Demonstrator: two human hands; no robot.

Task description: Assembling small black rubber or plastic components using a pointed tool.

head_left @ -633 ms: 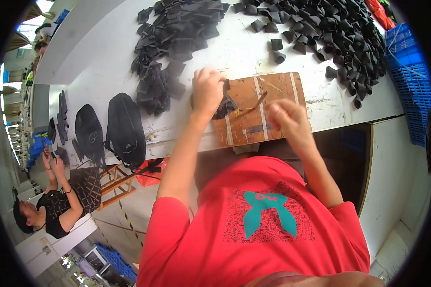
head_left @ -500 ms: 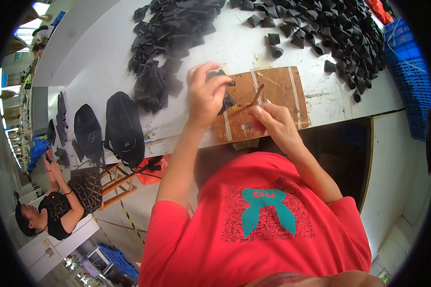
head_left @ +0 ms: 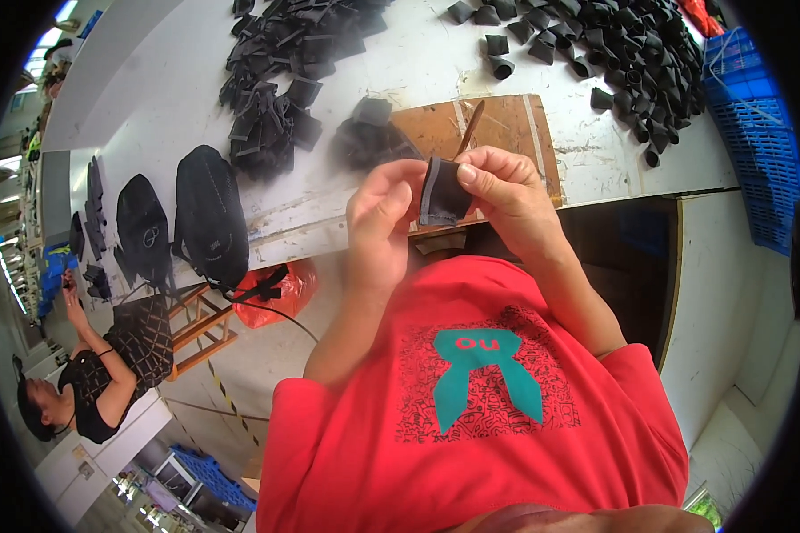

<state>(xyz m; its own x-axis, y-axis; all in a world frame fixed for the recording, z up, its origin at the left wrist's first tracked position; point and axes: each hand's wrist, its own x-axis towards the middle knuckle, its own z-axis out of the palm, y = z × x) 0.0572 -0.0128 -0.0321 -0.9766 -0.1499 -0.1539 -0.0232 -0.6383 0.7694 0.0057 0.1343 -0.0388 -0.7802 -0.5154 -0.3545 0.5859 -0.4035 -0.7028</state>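
Note:
In front of my shirt, above the table's near edge, a small black fabric piece (head_left: 445, 191) with a grey strip along one side is held up between my hands. My left hand (head_left: 380, 218) pinches it from the left, fingers partly behind it. With the thumb on its front, my right hand (head_left: 513, 194) grips its right edge. A thin brown stick (head_left: 473, 126) also sticks up out of the right hand. Beneath and beyond lies a brown board (head_left: 507, 133) with pale strips. Several black pieces (head_left: 369, 133), blurred, lie at the board's left side.
A heap of flat black pieces (head_left: 276, 115) covers the table's left; a heap of tube-shaped black pieces (head_left: 636, 62) lies far right. Two black bags (head_left: 212, 213) rest at the left edge. A blue crate (head_left: 751, 142) stands right. Another person (head_left: 107, 373) sits at left.
The black fabric piece has come off the board into both hands, nearer my body. My left hand has moved down and closed on it. The stick in my right hand now points upward.

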